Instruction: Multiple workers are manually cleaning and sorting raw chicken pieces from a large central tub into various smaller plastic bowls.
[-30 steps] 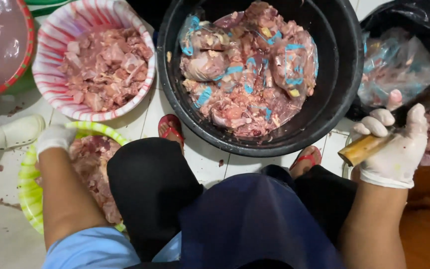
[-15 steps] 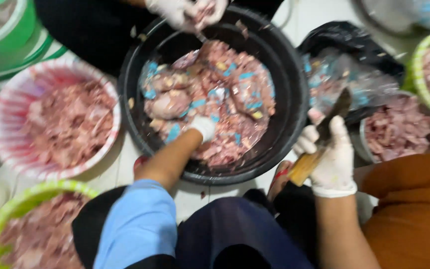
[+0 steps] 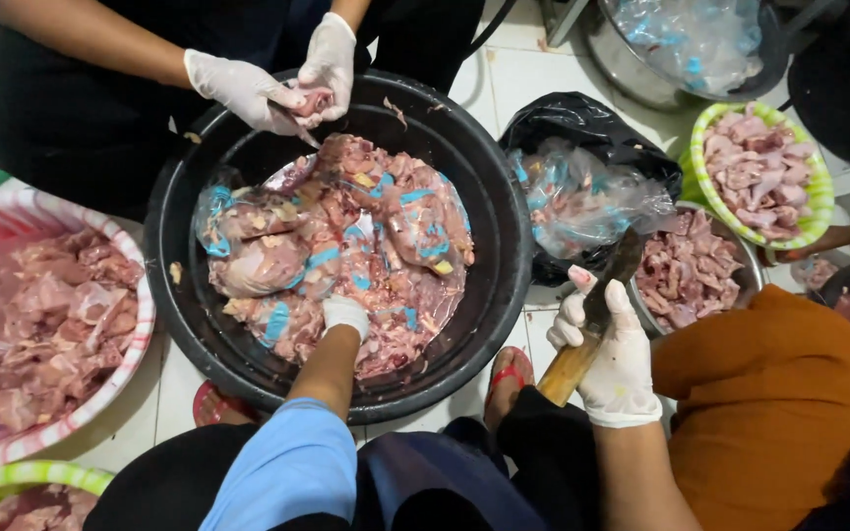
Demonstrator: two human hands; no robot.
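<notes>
The left hand (image 3: 345,315) presses into the bagged meat (image 3: 336,251) mid-tub (image 3: 504,246); its grip probably is closed. The right hand (image 3: 610,356) clamps a knife (image 3: 592,329) beside the tub's right rim. Risk: wet gloves slip, blade swings near neighbours.

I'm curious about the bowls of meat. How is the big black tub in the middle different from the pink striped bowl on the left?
The black tub is plain, dark and deeper; the pink striped bowl is pale with pink and white stripes on its rim. The tub holds meat mixed with clear and blue plastic wrapping; the bowl holds bare cut pieces. The left hand reaches into the tub, while no hand touches the bowl. Both are round, sit on the tiled floor and hold raw pinkish meat.
</notes>
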